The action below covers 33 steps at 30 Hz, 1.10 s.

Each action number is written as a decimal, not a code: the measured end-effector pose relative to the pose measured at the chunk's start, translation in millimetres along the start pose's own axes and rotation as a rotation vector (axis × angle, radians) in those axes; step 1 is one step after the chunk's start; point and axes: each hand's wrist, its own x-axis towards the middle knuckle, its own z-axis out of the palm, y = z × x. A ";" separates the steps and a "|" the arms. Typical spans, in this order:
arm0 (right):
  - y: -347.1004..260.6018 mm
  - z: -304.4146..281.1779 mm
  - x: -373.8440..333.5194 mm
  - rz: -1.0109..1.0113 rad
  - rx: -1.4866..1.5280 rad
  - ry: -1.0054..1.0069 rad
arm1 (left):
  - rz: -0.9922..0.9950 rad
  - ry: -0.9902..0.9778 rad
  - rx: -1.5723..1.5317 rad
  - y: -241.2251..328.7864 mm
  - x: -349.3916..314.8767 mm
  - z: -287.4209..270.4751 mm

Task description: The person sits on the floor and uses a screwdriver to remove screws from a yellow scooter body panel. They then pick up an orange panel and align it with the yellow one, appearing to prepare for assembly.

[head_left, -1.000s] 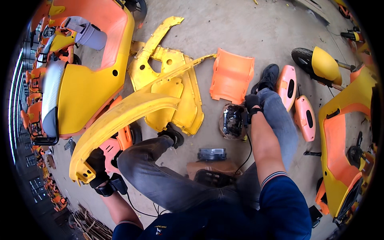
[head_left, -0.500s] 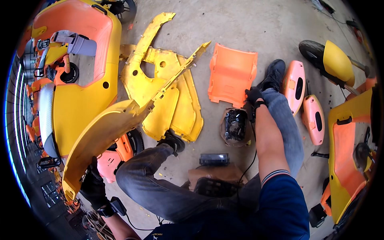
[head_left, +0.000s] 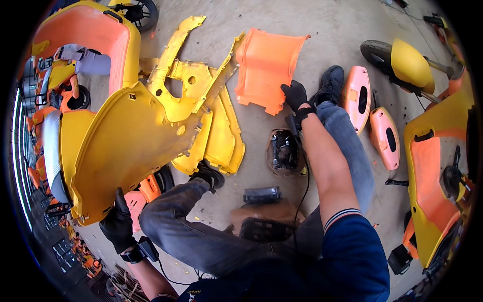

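My left hand (head_left: 116, 224), in a black glove, grips the near edge of a large curved yellow body panel (head_left: 126, 141). That panel is raised, its wide inner face turned upward. My right hand (head_left: 295, 94), also gloved in black, is closed on the near right corner of an orange plastic panel (head_left: 266, 68). The orange panel tilts up off the floor, its far edge raised. Several more yellow panels (head_left: 229, 133) lie overlapped on the floor between the two held pieces, partly covered by the large one. My fingertips under both panels are hidden.
An open bag of small dark parts (head_left: 286, 151) sits between my legs, near a clear plastic box (head_left: 262, 195). Two pink-orange covers (head_left: 356, 98) lie right of my shoe. Yellow-and-orange vehicle bodies (head_left: 420, 146) stand on both sides. A yellow-fendered wheel (head_left: 377, 55) is at far right.
The large yellow panel has rolled so its broad inner face shows. The orange panel has tilted up with my right hand. The whole view has shifted a little.
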 end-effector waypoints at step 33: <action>-114.7 -53.3 -372.9 -0.363 0.100 0.072 | -0.631 -0.428 -2.833 204.3 -61.7 0.1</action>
